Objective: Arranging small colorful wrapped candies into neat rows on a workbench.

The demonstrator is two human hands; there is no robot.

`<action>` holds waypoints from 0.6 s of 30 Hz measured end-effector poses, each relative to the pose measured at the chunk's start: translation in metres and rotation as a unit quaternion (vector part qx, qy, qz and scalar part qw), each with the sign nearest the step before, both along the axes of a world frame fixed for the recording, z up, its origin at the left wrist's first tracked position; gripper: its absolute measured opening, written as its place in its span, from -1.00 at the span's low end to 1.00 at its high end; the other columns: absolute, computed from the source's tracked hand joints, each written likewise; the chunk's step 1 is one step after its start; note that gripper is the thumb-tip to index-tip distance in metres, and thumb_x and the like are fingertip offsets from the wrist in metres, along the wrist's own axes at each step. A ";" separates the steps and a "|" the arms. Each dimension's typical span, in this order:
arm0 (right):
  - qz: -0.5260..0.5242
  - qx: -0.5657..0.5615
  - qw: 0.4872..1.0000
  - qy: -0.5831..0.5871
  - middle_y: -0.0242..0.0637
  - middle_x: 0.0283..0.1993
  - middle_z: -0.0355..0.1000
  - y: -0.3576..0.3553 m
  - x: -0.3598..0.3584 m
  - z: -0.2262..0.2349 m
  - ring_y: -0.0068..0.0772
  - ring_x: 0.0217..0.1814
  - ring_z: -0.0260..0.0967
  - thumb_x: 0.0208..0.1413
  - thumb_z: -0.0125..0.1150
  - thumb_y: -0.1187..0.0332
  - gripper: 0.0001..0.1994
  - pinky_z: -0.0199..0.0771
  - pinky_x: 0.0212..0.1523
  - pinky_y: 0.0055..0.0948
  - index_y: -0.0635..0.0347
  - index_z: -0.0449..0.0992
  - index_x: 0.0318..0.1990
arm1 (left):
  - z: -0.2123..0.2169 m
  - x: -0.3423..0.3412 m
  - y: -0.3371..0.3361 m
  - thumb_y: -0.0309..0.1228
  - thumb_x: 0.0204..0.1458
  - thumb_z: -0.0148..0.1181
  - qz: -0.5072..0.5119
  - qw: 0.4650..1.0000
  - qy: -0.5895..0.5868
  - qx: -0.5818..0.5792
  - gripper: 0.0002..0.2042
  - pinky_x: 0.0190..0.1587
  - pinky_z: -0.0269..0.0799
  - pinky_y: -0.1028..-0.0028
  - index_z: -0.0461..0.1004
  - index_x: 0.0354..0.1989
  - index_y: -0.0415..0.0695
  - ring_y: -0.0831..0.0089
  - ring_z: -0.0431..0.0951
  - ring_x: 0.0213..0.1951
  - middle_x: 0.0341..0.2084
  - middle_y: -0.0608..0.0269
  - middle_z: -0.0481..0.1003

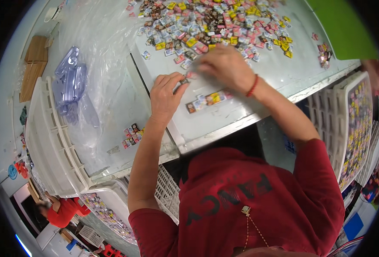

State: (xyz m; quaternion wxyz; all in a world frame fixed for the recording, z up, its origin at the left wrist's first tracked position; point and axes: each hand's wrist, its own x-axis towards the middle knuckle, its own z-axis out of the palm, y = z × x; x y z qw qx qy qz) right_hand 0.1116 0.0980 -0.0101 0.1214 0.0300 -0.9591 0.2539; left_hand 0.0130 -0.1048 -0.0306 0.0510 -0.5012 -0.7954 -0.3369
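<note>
My left grip (167,95) pinches one small square packet (183,81) at the head of a short row of packets (207,100), keeping it lined up. My right grip (226,67), blurred, rests fingers-down just beyond; whether it holds anything I cannot tell. The loose pile (215,25) lies farther up the white desk (258,85).

Two hands: left hand (166,96) and right hand (226,68), both over the white tabletop (258,81). One large heap of small wrapped squares (215,25) beyond the right hand, too many to count. One short row of squares (208,100) just below the right hand, roughly seven. One small cluster of squares (131,135) below the left hand. One bundle of clear plastic trays (69,81) far left of the left hand. Two wooden boards (33,64) beyond it.
</note>
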 end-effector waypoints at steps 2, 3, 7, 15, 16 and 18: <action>-0.077 -0.007 0.997 0.010 -0.38 -0.26 0.52 0.027 0.019 0.005 -0.21 -0.02 0.37 -0.09 0.32 0.31 -0.79 0.32 -0.06 -0.22 0.08 0.55 -0.25 | 0.000 0.000 -0.002 -0.48 -0.21 0.38 -0.005 1.000 0.002 0.001 -0.78 -0.20 0.42 0.41 0.52 -0.34 -0.15 0.32 0.48 -0.26 -0.29 0.33 0.56; -0.077 -0.006 0.997 0.008 -0.38 -0.26 0.52 0.032 0.026 0.003 -0.21 -0.02 0.37 -0.09 0.32 0.31 -0.79 0.32 -0.06 -0.22 0.08 0.55 -0.25 | -0.001 0.000 -0.001 -0.48 -0.21 0.38 -0.004 1.000 -0.006 0.007 -0.77 -0.19 0.42 0.41 0.52 -0.34 -0.15 0.32 0.48 -0.26 -0.29 0.33 0.56; -0.042 0.084 0.990 0.100 -0.37 -0.14 0.50 0.021 0.040 -0.005 -0.21 0.04 0.34 -0.16 0.37 0.37 -0.73 0.30 0.03 -0.23 0.08 0.52 -0.23 | -0.004 0.004 0.000 -0.49 -0.23 0.39 -0.001 1.000 -0.011 0.023 -0.77 -0.18 0.42 0.41 0.52 -0.35 -0.15 0.32 0.48 -0.25 -0.29 0.33 0.56; -0.022 0.121 0.987 0.106 -0.39 -0.06 0.47 0.011 0.024 -0.011 -0.29 0.08 0.32 -0.16 0.36 0.37 -0.74 0.20 0.14 -0.18 0.08 0.50 -0.25 | 0.004 0.006 -0.001 -0.49 -0.24 0.40 -0.001 0.999 -0.026 0.018 -0.78 -0.20 0.42 0.39 0.50 -0.38 -0.15 0.32 0.49 -0.26 -0.33 0.31 0.55; -0.012 0.120 0.988 0.098 -0.40 -0.07 0.48 0.011 0.023 -0.011 -0.31 0.08 0.32 -0.16 0.35 0.37 -0.75 0.18 0.14 -0.18 0.07 0.50 -0.25 | 0.003 0.005 -0.002 -0.49 -0.24 0.40 0.003 1.000 -0.026 0.011 -0.78 -0.20 0.42 0.39 0.50 -0.39 -0.15 0.31 0.49 -0.27 -0.33 0.30 0.54; 0.013 0.108 0.989 0.097 -0.41 -0.09 0.48 0.012 0.021 -0.010 -0.32 0.07 0.32 -0.15 0.35 0.37 -0.76 0.18 0.15 -0.18 0.07 0.50 -0.26 | 0.003 0.006 0.000 -0.49 -0.25 0.40 -0.002 1.000 -0.021 0.013 -0.78 -0.21 0.42 0.39 0.49 -0.39 -0.16 0.31 0.49 -0.27 -0.33 0.30 0.54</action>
